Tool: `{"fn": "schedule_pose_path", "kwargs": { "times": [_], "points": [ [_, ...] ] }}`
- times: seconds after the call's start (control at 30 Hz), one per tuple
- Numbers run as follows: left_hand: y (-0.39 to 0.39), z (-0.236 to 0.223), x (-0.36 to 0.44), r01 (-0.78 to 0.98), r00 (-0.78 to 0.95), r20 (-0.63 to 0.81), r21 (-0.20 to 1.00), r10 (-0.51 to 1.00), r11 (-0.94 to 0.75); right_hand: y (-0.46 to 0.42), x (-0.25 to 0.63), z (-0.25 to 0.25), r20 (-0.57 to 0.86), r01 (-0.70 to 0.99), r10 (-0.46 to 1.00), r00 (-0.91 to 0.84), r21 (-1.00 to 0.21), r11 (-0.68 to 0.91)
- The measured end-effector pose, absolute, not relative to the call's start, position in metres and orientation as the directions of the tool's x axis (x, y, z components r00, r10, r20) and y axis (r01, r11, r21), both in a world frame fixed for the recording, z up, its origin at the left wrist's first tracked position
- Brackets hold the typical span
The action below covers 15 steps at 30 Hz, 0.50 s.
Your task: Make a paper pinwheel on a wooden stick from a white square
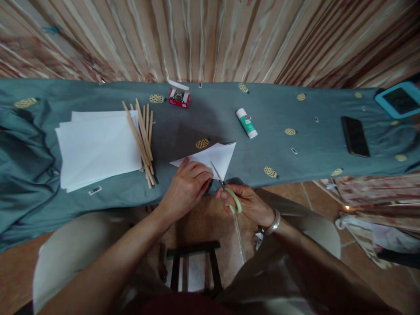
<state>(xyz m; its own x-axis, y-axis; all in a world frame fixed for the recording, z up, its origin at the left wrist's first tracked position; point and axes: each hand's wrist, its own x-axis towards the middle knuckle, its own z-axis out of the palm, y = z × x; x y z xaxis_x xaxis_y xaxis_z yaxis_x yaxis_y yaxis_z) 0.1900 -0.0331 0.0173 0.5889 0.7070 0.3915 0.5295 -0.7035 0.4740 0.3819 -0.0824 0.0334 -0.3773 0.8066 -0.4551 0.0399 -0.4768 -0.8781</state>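
Note:
A folded sheet of white paper (220,156) with pointed corners is at the front edge of the cloth-covered table. My left hand (191,183) grips its near edge, fingers bent over it. In my right hand (247,202) is a pair of scissors (235,202) with pale green handles, my fingers closed around the loops. The scissor blades point up and left and overlap the near edge of the paper, close to my left fingertips. Whether they have cut into the paper is too small to tell.
Left lie a stack of white paper (98,146) and several wooden sticks (141,138). Behind are a small red box (179,95) of metal bits, lid up, and a glue stick (246,123). A phone (355,136) and a blue-framed device (400,100) sit at the right.

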Motion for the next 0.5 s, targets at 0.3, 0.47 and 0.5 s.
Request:
{"fn": "schedule_pose_path", "kwargs": {
  "times": [0.3,0.47,0.5],
  "points": [
    [-0.033,0.0182,0.1905,0.525,0.586,0.395,0.48,0.708,-0.703,-0.083,0.3813,0.0327,-0.436,0.013,0.821,-0.368,-0.886,-0.464],
    [-0.0322,0.0174,0.1904,0.527,0.583,0.401,0.474,0.706,-0.705,-0.0829,0.3808,0.0332,-0.451,0.021,0.819,-0.355,-0.88,-0.475],
    [-0.032,0.0172,0.1904,0.528,0.583,0.404,0.47,0.705,-0.707,-0.0828,0.3806,0.0335,-0.452,0.016,0.818,-0.356,-0.878,-0.478]
  ]
}}
